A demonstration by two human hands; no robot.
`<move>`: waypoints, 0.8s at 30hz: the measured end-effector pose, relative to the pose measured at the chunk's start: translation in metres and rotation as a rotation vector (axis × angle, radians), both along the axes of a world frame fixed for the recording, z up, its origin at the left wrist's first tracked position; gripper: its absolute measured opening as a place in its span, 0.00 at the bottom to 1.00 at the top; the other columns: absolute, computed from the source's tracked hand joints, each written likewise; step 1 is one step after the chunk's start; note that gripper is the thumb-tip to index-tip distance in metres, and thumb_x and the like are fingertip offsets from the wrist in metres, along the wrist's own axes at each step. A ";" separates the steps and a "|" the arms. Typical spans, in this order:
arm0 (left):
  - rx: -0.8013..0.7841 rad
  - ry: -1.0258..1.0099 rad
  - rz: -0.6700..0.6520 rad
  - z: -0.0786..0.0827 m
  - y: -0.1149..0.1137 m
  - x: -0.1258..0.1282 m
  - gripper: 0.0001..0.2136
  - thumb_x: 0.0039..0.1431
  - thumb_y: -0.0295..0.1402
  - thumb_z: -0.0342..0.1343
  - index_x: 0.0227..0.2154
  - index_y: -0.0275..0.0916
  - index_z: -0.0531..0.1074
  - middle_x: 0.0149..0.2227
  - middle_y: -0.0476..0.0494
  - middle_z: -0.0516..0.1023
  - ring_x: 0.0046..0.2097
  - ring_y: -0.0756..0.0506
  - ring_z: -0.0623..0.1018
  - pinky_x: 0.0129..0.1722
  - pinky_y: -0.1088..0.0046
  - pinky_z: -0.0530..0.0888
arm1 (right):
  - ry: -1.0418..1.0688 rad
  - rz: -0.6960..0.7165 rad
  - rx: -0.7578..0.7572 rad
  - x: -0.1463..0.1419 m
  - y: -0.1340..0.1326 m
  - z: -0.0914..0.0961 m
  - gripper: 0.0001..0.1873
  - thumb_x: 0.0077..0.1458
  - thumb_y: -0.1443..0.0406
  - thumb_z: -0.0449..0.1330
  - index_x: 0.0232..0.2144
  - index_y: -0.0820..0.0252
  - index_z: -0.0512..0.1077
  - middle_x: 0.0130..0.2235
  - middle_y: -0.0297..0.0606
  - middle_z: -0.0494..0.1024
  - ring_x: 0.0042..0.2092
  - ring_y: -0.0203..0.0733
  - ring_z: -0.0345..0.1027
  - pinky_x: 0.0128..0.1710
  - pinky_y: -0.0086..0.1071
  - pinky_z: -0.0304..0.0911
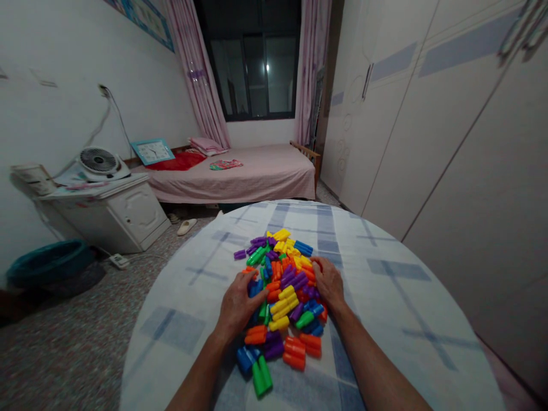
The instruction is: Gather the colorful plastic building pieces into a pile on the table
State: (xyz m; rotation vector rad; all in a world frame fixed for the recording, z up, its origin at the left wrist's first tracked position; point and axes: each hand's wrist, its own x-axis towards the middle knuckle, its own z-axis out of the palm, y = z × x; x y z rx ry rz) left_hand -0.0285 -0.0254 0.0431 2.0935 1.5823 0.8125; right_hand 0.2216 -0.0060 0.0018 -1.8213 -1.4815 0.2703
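A loose heap of plastic toy building pieces in yellow, orange, purple, blue and green lies on the round table (pixel 385 319). My left hand (pixel 240 299) rests against the heap's left side, thumb apart from the fingers, next to an orange piece (pixel 273 291). On the right side, my right hand (pixel 329 279) touches the edge of the heap, its fingertips partly hidden among the pieces. Between the hands lie joined yellow pieces (pixel 285 302) and purple pieces (pixel 294 278). Nearest me are a green piece (pixel 262 377), a blue piece (pixel 247 361) and orange pieces (pixel 294 353). Neither hand grips a piece.
A checked cloth covers the table. Behind it stands a bed (pixel 257 171) with a pink sheet. To the left are a white cabinet (pixel 137 214) carrying a fan (pixel 100 161), and a teal-lined bin (pixel 49 260). A tall wardrobe (pixel 483 171) runs along the right.
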 end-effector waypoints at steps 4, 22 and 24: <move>0.016 -0.188 -0.148 -0.001 -0.005 0.011 0.19 0.56 0.40 0.54 0.51 0.41 0.68 0.49 0.42 0.72 0.48 0.44 0.72 0.48 0.65 0.71 | -0.001 -0.004 -0.004 0.000 0.000 0.000 0.18 0.59 0.61 0.44 0.42 0.56 0.71 0.45 0.37 0.75 0.48 0.41 0.65 0.51 0.34 0.54; 0.242 0.189 -0.631 -0.005 -0.035 0.037 0.44 0.38 0.51 0.66 0.60 0.47 0.59 0.63 0.35 0.56 0.63 0.31 0.57 0.59 0.46 0.58 | -0.002 -0.006 0.001 0.000 0.001 -0.001 0.18 0.59 0.61 0.44 0.42 0.56 0.72 0.45 0.36 0.75 0.48 0.40 0.66 0.51 0.34 0.55; 0.270 0.163 -0.621 -0.007 -0.032 0.036 0.42 0.40 0.51 0.65 0.59 0.45 0.60 0.62 0.35 0.58 0.62 0.32 0.59 0.58 0.47 0.59 | 0.000 -0.005 -0.001 0.001 0.001 -0.001 0.18 0.59 0.61 0.43 0.41 0.56 0.72 0.45 0.36 0.75 0.48 0.41 0.66 0.51 0.34 0.55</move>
